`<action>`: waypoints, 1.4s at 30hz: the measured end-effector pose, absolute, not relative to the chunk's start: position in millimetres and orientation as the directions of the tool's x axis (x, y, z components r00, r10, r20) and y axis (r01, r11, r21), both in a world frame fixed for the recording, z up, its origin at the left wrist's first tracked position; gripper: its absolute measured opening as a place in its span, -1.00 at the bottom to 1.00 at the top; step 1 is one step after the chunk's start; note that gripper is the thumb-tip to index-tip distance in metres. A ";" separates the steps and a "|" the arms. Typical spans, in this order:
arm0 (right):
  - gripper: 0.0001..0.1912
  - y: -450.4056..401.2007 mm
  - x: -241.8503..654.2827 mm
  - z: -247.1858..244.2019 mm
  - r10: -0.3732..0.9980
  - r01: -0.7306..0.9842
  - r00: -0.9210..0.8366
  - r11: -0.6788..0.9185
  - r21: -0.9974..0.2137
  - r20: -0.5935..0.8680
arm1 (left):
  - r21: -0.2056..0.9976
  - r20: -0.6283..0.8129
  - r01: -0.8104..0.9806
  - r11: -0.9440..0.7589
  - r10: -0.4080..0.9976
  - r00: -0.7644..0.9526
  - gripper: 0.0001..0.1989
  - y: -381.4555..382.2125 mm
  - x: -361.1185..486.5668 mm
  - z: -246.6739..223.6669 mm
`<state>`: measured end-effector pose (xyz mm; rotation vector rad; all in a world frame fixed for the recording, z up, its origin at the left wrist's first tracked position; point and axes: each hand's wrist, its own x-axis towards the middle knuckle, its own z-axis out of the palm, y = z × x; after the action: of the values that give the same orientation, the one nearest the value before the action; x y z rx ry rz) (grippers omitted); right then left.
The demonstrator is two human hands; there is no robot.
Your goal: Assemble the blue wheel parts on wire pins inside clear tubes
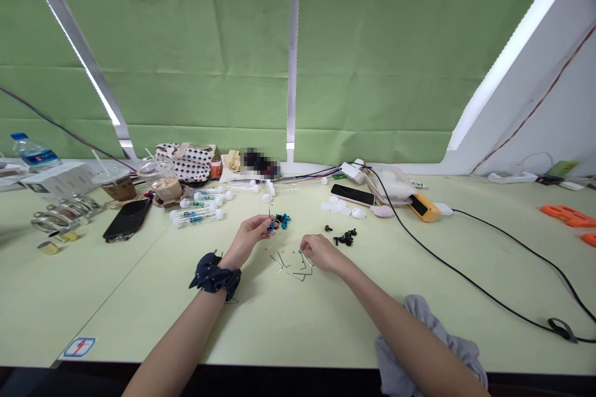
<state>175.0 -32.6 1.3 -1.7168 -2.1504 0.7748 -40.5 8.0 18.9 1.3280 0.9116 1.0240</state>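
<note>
My left hand (251, 237), with a dark scrunchie (215, 276) at the wrist, is closed in a pinch on a small blue part (270, 227); a thin upright rod shows just above it. Beside those fingertips lies a cluster of blue and black parts (284, 220). My right hand (319, 251) is closed, its fingertips down at the table among scattered hex keys (298, 275); what it holds, if anything, is too small to make out. To its right are several black screws (345, 238).
Clear tubes with white caps (198, 215), drink cups (117, 185) and a black phone (128, 221) stand or lie at the left. White discs (343, 207), another phone (352, 194), a yellow device (424, 208) and a long black cable (447, 265) are at the right. Grey cloth (426, 329) touches the right arm.
</note>
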 end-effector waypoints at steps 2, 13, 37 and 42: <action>-0.81 -32.2 174.1 -1.1 0.962 0.811 -0.253 0.154 -0.565 -0.101 | 0.998 0.049 -0.061 -0.032 0.948 0.314 -0.57 7.9 -40.7 19.1; -0.80 -27.8 175.3 -11.2 0.959 0.821 -0.271 0.188 -0.539 -0.078 | 0.998 0.041 -0.057 -0.023 0.943 0.330 -0.59 8.1 -41.4 20.1; -0.75 -32.6 171.8 -0.1 0.960 0.821 -0.272 0.196 -0.537 -0.066 | 0.997 0.051 -0.065 -0.031 0.942 0.331 -0.56 4.8 -39.4 22.7; -0.73 -32.9 171.2 0.6 0.963 0.827 -0.262 0.191 -0.528 -0.063 | 0.997 0.040 -0.079 -0.014 0.938 0.344 -0.58 5.0 -39.0 21.3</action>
<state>171.2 -32.9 0.6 -1.7023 -2.1873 0.6834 -39.0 5.0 21.3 1.3199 0.8801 1.0002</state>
